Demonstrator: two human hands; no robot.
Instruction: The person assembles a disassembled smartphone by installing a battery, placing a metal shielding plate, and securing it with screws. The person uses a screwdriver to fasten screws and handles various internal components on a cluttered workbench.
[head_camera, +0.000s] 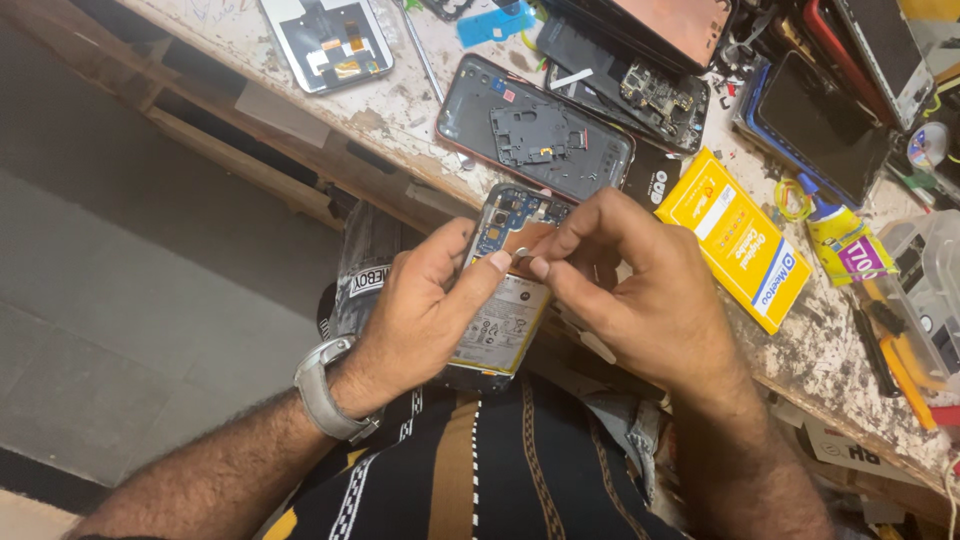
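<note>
Phone (505, 300) with its back off sat in my left hand (415, 315), held above my lap. My right hand (640, 290) pinched a tiny part (521, 254) just over it.

A blue circuit board (505, 215) and pale battery label (505, 325) are seen in the opened phone; the flat box (737, 238) is yellow, the shirt (500, 470) black with gold-white stripes, the watch band (322, 395) grey.
</note>
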